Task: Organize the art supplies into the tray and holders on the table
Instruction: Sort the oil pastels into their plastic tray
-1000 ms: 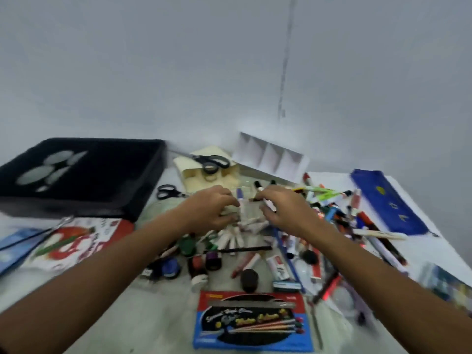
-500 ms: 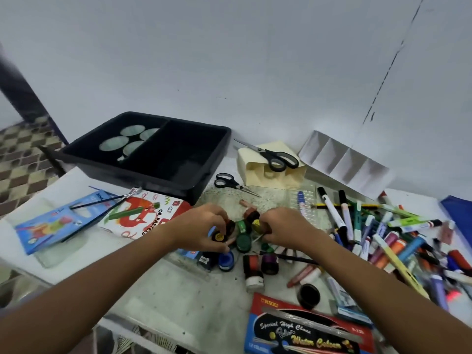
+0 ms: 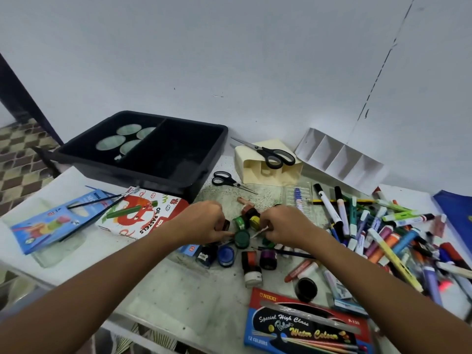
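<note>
The left hand (image 3: 204, 223) curls round a small dark paint pot (image 3: 225, 224); the right hand (image 3: 286, 226) pinches a thin white stick (image 3: 259, 232) — both over a cluster of paint pots (image 3: 245, 221). Beyond lie the black tray (image 3: 153, 149), cream holder (image 3: 268, 169) and white divider (image 3: 337, 157) — markers (image 3: 383, 231) heaped right.

A black rectangular plastic tray (image 3: 178, 159) is showing pale green round cups (image 3: 112, 143); a cream holder (image 3: 270, 172) is bearing black-handled scissors (image 3: 273, 155); a red-and-white oil pastels box (image 3: 143, 215) is displaying a red cartoon pattern.
</note>
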The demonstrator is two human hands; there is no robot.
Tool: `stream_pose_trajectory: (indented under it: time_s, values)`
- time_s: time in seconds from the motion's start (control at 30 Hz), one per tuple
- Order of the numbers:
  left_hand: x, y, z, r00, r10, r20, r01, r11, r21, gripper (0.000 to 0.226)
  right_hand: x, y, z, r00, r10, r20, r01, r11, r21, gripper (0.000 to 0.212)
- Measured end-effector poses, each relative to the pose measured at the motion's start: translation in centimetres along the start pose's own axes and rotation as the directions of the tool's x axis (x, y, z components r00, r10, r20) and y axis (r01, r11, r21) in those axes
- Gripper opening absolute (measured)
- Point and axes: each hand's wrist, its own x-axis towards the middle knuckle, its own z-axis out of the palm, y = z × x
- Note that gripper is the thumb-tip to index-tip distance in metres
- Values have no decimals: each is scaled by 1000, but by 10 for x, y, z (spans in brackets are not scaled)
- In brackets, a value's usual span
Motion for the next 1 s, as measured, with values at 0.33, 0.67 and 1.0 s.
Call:
stream_pose_trajectory:
  time_s: [0.33, 0.67, 1.0]
  values:
    - [5, 8, -30, 970, -241, -36, 93, 503, -859, 12, -30, 29, -28, 976, 207, -67, -69, 584, 809, 30]
    - [86, 132, -12, 951, -51, 304, 290, -190, -938, 16, -130, 85, -26, 781, 625, 0, -6, 8, 1000, 18]
    - [122, 296, 17, 827, 376, 417, 468, -52, -882, 18, -291, 117, -37, 546, 837, 30, 71, -82, 994, 20]
